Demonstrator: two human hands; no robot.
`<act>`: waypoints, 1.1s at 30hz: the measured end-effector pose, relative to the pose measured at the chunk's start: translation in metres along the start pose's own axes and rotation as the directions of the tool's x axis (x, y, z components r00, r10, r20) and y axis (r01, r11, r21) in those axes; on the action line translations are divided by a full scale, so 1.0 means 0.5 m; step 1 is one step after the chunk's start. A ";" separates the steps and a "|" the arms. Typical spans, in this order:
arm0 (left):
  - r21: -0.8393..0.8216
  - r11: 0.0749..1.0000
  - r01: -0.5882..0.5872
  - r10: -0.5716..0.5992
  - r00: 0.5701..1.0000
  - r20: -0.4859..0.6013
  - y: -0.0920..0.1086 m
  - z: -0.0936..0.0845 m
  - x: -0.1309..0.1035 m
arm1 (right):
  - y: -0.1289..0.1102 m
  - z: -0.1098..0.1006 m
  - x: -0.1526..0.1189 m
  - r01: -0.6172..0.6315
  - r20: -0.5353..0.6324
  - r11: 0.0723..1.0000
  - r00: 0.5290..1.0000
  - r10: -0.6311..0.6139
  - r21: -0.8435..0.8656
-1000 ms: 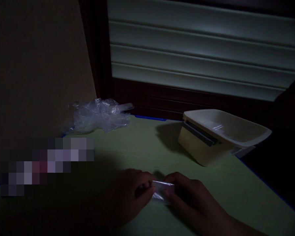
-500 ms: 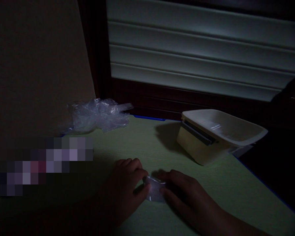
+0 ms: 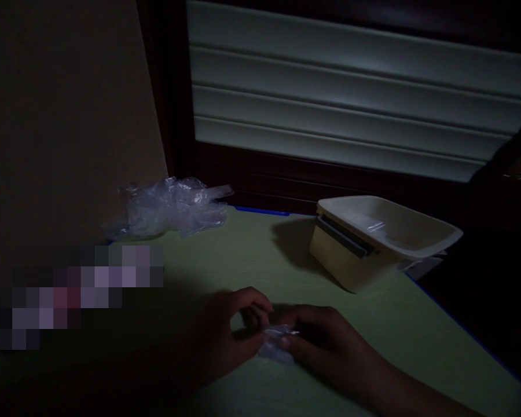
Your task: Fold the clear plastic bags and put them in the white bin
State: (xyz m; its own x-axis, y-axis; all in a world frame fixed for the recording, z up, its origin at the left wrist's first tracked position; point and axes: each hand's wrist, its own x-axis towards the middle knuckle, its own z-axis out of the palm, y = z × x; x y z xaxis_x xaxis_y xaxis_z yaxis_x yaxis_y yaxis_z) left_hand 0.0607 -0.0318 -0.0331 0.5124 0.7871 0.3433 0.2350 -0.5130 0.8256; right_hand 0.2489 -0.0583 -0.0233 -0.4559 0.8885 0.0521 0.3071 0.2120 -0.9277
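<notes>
A small clear plastic bag (image 3: 276,347), creased and shiny, is between my two hands just above or on the green tabletop. My right hand (image 3: 330,339) pinches its right side, thumb in front and fingers behind. At the bag's left edge, the thumb and curled fingers of my left hand (image 3: 234,333) close on it, while the index finger arches above. The dim light hides whether anything is inside the bag.
A cream plastic bin (image 3: 351,255) with a dark grey handle stands tilted at the table's right edge. Crumpled clear plastic bags (image 3: 173,208) lie at the back left corner by the wall. A blurred-out item (image 3: 82,289) lies at the left. Behind is a slatted panel (image 3: 330,98).
The bag has gone from fairly flat to more crumpled. My left index finger has lifted into an arch, and my right thumb has moved onto the bag's front.
</notes>
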 end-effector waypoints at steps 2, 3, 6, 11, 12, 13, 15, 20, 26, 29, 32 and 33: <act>-0.020 1.000 0.007 -0.007 1.000 -0.027 0.001 0.000 0.000 | 0.002 0.001 0.004 -0.054 -0.056 0.996 0.997 0.058 0.071; -0.012 0.999 0.029 -0.030 0.998 -0.047 0.002 -0.001 -0.001 | 0.004 0.001 0.005 -0.079 -0.098 0.991 0.991 0.089 0.105; 0.050 0.991 0.127 -0.125 0.991 -0.046 0.007 -0.004 0.002 | 0.008 -0.001 0.009 -0.120 -0.196 0.969 0.967 0.163 0.216; 0.134 0.957 0.257 -0.270 0.959 0.091 0.018 -0.012 0.014 | 0.010 -0.007 0.010 -0.130 -0.168 0.945 0.968 0.186 0.299; 0.124 0.953 0.276 -0.289 0.952 0.099 0.018 -0.015 0.016 | 0.009 -0.008 0.010 -0.127 -0.152 0.944 0.972 0.180 0.306; 0.112 0.951 0.289 -0.301 0.947 0.111 0.018 -0.017 0.017 | 0.008 -0.008 0.011 -0.123 -0.135 0.940 0.976 0.174 0.319; 0.086 0.952 0.294 -0.303 0.942 0.142 0.016 -0.021 0.017 | 0.005 -0.008 0.013 -0.115 -0.104 0.926 0.981 0.162 0.359; 0.086 0.972 0.221 -0.233 0.955 0.185 0.012 -0.027 0.013 | 0.004 -0.009 0.019 -0.088 -0.033 0.902 0.993 0.112 0.423; 0.140 0.990 0.033 -0.058 0.982 0.181 0.009 -0.029 0.008 | 0.021 -0.009 0.024 -0.094 0.040 0.933 0.996 0.086 0.348; 0.192 0.981 -0.040 0.008 0.986 0.166 0.003 -0.034 0.001 | 0.020 -0.005 0.020 -0.061 -0.028 0.952 0.997 0.073 0.301; 0.290 0.949 -0.125 0.085 0.985 0.148 -0.002 -0.044 -0.006 | 0.000 -0.009 0.009 -0.010 -0.120 0.975 0.992 0.037 0.222; 0.338 0.925 -0.174 0.134 0.981 0.137 -0.002 -0.048 -0.007 | -0.011 -0.014 0.004 0.004 -0.150 0.980 0.988 0.027 0.201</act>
State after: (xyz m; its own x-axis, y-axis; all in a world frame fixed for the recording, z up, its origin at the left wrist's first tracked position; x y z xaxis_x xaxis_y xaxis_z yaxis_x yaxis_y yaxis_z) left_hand 0.0389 -0.0260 -0.0246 0.6476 0.6567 0.3863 0.4077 -0.7270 0.5525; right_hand 0.2524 -0.0549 -0.0154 -0.3175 0.9447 0.0820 0.1311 0.1294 -0.9829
